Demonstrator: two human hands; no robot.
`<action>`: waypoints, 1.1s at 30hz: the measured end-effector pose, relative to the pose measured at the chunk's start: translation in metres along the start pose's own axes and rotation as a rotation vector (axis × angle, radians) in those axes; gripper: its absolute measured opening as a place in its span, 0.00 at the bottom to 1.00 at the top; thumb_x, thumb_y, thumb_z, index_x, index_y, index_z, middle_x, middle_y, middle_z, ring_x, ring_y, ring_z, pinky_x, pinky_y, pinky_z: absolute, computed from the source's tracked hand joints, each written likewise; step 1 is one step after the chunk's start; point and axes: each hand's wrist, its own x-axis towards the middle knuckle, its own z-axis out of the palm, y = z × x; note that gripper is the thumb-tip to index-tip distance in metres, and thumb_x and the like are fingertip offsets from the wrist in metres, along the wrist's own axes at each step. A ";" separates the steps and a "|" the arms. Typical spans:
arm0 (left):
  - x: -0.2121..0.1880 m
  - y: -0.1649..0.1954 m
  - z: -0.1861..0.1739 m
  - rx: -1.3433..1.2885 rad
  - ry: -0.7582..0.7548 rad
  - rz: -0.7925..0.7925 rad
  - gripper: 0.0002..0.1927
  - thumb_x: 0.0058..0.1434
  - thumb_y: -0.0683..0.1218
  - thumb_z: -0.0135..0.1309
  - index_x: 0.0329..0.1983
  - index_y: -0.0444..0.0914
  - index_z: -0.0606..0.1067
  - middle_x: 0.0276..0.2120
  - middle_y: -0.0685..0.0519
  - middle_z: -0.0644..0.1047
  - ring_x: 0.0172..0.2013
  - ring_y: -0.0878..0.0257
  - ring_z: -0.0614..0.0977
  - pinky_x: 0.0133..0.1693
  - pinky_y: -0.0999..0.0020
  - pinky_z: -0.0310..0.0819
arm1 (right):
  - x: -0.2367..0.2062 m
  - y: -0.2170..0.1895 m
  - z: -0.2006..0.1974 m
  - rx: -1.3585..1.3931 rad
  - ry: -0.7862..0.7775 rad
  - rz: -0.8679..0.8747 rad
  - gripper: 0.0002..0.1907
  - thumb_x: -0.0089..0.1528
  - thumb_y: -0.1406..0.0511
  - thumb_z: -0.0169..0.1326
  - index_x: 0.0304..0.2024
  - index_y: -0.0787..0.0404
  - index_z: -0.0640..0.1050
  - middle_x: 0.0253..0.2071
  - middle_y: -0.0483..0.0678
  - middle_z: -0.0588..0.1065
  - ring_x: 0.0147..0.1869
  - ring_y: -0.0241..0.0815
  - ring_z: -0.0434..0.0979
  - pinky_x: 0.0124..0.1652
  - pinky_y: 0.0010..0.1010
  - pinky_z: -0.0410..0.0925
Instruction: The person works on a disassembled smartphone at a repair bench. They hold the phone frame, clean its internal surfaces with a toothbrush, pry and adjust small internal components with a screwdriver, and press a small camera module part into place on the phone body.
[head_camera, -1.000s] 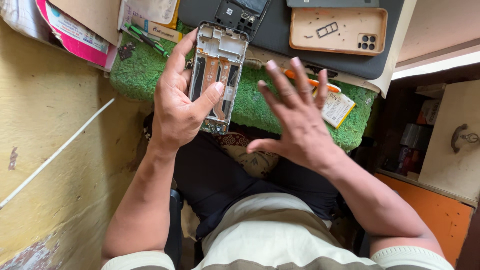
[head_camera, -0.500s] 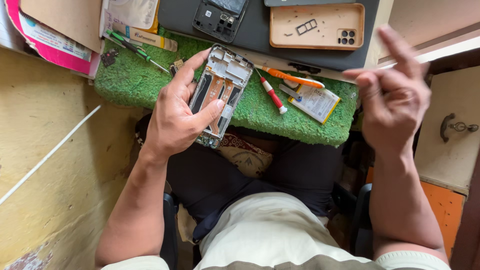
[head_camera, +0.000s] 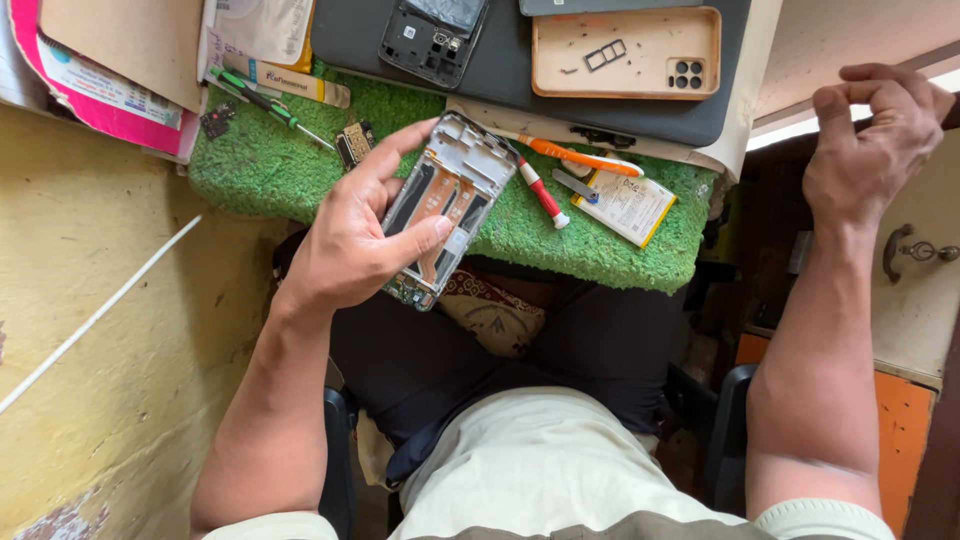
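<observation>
Fingers (head_camera: 400, 150) and thumb of the left hand (head_camera: 345, 245) are clamping along the long edges of an opened phone frame (head_camera: 445, 205), holding it tilted just above the near edge of the green mat (head_camera: 260, 175), while the right hand (head_camera: 875, 135) is hanging loosely curled and empty, well off to the side near a cabinet (head_camera: 925, 300). Being thin, light and stiff, with bare flex strips inside that look fragile, the frame is probably handling best gripped by its rim. Two screwdrivers (head_camera: 540, 190) and a flat battery (head_camera: 625, 205) are lying on the mat just beside it.

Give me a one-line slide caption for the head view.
Left hand grips an opened phone frame over a green mat; right hand is raised, curled and empty, off to the side.
</observation>
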 end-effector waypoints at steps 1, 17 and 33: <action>0.000 0.001 0.000 0.056 -0.017 -0.057 0.39 0.63 0.38 0.57 0.76 0.34 0.58 0.46 0.50 0.81 0.42 0.70 0.82 0.43 0.72 0.80 | -0.001 0.004 0.002 -0.061 -0.004 -0.011 0.11 0.67 0.60 0.64 0.35 0.60 0.82 0.50 0.47 0.82 0.63 0.50 0.69 0.62 0.49 0.62; -0.007 0.016 0.029 0.325 -0.024 -0.061 0.37 0.61 0.44 0.59 0.74 0.38 0.62 0.38 0.50 0.84 0.38 0.71 0.83 0.43 0.72 0.78 | -0.014 -0.003 0.004 0.114 0.090 -0.068 0.14 0.68 0.61 0.69 0.38 0.67 0.84 0.38 0.51 0.75 0.46 0.44 0.74 0.44 0.36 0.67; -0.009 0.012 0.041 0.310 -0.006 0.047 0.37 0.64 0.43 0.56 0.75 0.34 0.58 0.47 0.46 0.85 0.44 0.68 0.86 0.52 0.70 0.80 | -0.045 -0.109 -0.003 0.259 -0.184 -0.192 0.09 0.64 0.65 0.69 0.34 0.64 0.83 0.28 0.48 0.76 0.30 0.39 0.71 0.32 0.29 0.62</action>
